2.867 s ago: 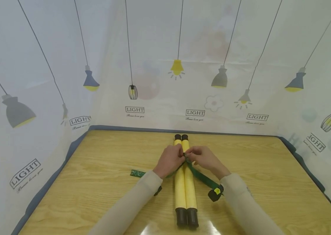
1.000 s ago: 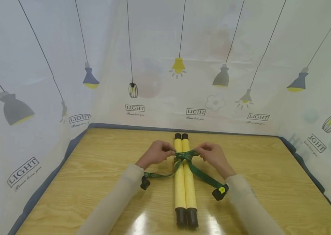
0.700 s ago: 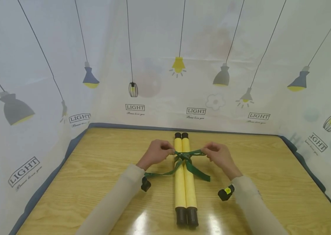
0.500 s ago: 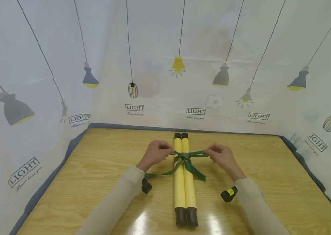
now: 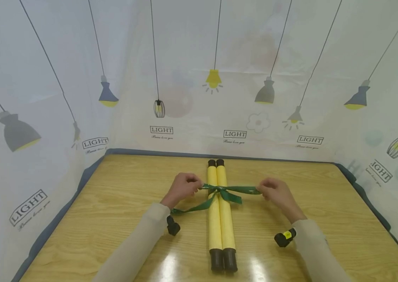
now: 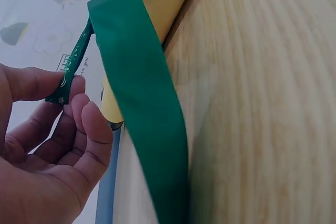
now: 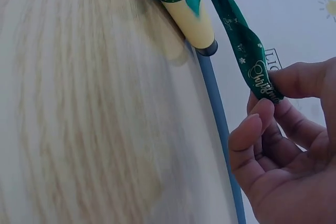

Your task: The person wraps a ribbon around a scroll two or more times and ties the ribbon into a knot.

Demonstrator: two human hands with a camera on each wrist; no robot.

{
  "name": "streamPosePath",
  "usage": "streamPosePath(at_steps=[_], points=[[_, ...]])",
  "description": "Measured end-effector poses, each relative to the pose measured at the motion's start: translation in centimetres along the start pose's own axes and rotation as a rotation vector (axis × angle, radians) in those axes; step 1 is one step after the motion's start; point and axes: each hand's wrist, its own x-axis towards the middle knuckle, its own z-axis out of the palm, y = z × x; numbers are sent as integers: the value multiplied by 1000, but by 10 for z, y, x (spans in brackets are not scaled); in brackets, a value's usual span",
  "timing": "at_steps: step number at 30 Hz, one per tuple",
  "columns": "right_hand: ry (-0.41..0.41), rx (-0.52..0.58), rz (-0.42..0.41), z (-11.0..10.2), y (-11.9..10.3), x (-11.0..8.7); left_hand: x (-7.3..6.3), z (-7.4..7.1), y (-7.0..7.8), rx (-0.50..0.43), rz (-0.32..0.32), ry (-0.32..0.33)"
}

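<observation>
Two yellow tubes [image 5: 215,223] with dark end caps lie side by side, pointing away from me. Round them goes a green ribbon [image 5: 241,190], knotted on top in a bow. My left hand [image 5: 182,188] pinches the bow's left loop between thumb and fingers. On the other side, my right hand [image 5: 278,196] pinches the right loop, drawn out longer. One ribbon tail [image 6: 144,98] runs broad past the left hand [image 6: 52,145] in the left wrist view. White Christmas lettering shows on the loop [image 7: 241,45] at the right hand [image 7: 299,145] in the right wrist view.
The wooden table [image 5: 131,172] reaches back to a white backdrop [image 5: 199,47] printed with lamps. A black wrist camera [image 5: 173,226] hangs below the left cuff, another camera [image 5: 285,237] below the right cuff.
From close together over the tubes, my hands have moved apart. Most recently the right hand has drawn its loop further right and nearer, and the short right tail now reaches less far out.
</observation>
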Motion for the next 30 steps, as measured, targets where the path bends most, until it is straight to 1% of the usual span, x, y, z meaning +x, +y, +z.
streamPosePath(at_steps=[5, 12, 18, 25, 28, 30], points=[[-4, 0, 60, -4, 6, -5, 0, 1, -6, 12, 0, -5], [-6, 40, 107, -6, 17, -13, -3, 2, -12, 3, -62, -22], [-12, 79, 95, -5, 26, -16, -5, 3, -15, -8, -70, -26], [-29, 76, 100, -8, 30, -14, -6, 5, -14, -45, -101, 2], [-52, 77, 116, -11, 31, -13, -5, 4, -15, -57, -105, -22], [-51, 69, 120, -13, 30, -11, -5, 2, -14, -46, -86, -46]])
